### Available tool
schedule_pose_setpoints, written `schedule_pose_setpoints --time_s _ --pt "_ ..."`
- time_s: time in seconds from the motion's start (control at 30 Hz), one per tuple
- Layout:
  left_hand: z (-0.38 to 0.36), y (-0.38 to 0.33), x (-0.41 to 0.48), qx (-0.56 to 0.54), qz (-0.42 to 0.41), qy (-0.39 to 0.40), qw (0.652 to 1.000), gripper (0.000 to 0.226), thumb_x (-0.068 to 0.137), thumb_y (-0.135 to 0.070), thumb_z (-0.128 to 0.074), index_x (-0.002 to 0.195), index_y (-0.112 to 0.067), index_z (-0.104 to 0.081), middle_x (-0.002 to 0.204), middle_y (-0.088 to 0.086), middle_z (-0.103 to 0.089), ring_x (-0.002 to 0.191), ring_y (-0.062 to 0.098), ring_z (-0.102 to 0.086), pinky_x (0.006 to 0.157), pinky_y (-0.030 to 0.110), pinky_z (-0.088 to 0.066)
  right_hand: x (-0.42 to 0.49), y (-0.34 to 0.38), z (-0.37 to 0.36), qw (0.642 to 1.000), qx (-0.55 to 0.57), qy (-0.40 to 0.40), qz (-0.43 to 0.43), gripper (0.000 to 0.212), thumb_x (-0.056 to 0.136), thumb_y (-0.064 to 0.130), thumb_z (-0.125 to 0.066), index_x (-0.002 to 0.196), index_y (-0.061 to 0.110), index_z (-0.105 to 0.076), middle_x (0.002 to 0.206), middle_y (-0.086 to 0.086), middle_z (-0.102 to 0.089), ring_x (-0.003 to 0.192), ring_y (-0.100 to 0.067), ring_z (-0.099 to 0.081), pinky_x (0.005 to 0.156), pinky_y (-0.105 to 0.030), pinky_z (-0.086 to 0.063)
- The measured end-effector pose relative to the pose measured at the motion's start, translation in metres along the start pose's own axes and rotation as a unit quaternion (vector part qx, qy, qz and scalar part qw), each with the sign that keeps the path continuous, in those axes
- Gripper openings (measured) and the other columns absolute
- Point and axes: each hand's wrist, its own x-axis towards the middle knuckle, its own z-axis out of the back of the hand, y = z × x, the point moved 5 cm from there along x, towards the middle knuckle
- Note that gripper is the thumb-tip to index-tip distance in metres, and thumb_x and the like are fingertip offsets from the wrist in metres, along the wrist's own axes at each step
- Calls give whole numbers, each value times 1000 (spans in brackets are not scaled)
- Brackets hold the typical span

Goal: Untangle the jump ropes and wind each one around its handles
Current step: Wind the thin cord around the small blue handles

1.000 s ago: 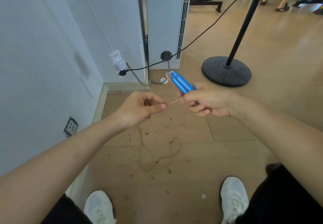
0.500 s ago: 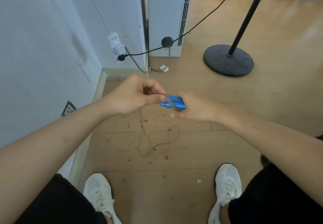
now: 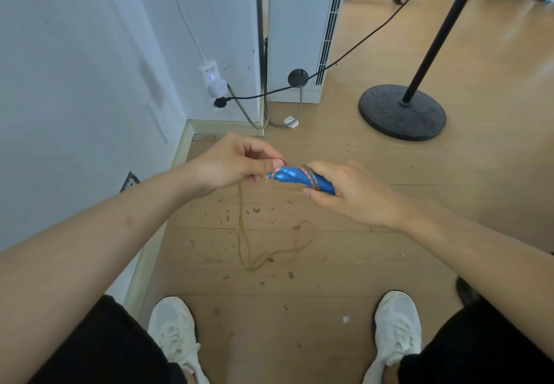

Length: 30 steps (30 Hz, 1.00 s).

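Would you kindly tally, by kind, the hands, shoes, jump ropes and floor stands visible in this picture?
Hands: 2 (left hand, right hand)
Shoes: 2 (left shoe, right shoe), both white
Jump ropes: 1 (rope, partly wound on the blue handles)
Floor stands: 1 (black stand base)
Total: 6

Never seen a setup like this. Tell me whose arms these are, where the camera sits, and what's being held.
No machine here: a person wears one wide-angle camera on the head, looking forward and down, so you see their own arms. The right hand has the blue handles in its grip, with rope wound around them. The left hand pinches the rope by the handles' tip. The slack hangs down and loops on the wooden floor, ahead of the white shoes. A black stand base sits beyond.
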Motion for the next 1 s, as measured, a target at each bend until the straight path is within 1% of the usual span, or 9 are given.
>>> schedule_pose_setpoints --time_s 0.07,0.2,0.33,0.47,0.57,0.73,0.83,0.9,1.0 --pt "1 -1 -1 -28 1 -2 1000 9 92 -16 -68 96 -16 -76 72 -8 -70 62 10 -55 62 18 -49 -1 -7 2 993 103 -3 -62 20 95 25 -60 95 6 -57 65 3 -43 54 -9 -36 53 -22 -30" --pt "3 1 -2 -32 -14 -32 999 12 94 -17 -67 101 -13 -75 79 -2 -71 59 12 -54 59 20 -48 -1 -17 6 921 351 -23 -166 20 96 15 -60 116 13 -56 71 -4 -49 51 -15 -39 40 -24 -32" --pt "-6 2 -7 55 -50 -55 996 11 93 -13 -68 101 -15 -75 80 0 -72 54 11 -59 56 21 -49 -1 -30 9 868 429 -72 -237 19 96 12 -59 114 11 -52 78 -7 -55 50 -12 -38 38 -22 -28" --pt "-26 -5 -18 241 -117 -25 963 11 91 -23 -71 102 -21 -73 75 -15 -66 52 3 -62 57 24 -47 0 -41 8 865 410 -97 -273 23 96 12 -59 115 15 -48 82 -10 -61 48 -10 -40 37 -22 -30" --pt "-40 -15 -27 322 -161 9 933 8 88 -31 -73 96 -28 -73 67 -24 -58 54 -6 -55 62 22 -42 1 -48 7 897 324 -99 -284 24 95 10 -58 115 16 -46 90 -14 -66 48 -13 -44 37 -23 -32" --pt "-39 -30 -33 289 -194 12 937 13 90 -29 -71 81 -19 -70 62 -6 -59 55 13 -48 55 23 -39 2 -45 -3 954 178 -11 -241 17 93 8 -61 103 13 -48 93 -9 -59 43 -9 -53 36 -22 -38" --pt "-25 -29 -26 235 -170 -20 957 8 89 -28 -73 82 -23 -73 57 -11 -56 51 8 -44 52 19 -33 1 -30 -8 976 114 38 -181 14 91 4 -61 100 10 -52 80 -3 -58 41 0 -52 41 -15 -39" --pt "-17 -26 -21 213 -153 -46 964 7 88 -26 -75 82 -22 -75 55 -19 -55 51 4 -45 53 13 -31 0 -19 -10 988 65 54 -131 16 87 2 -65 98 7 -56 76 2 -53 55 5 -55 50 -10 -37" --pt "-12 -23 -15 203 -144 -65 966 9 84 -27 -79 82 -18 -76 56 -22 -57 54 1 -47 55 11 -33 0 -10 -17 996 1 78 -53 21 82 7 -69 98 15 -59 94 -3 -50 80 -8 -50 67 -22 -37"
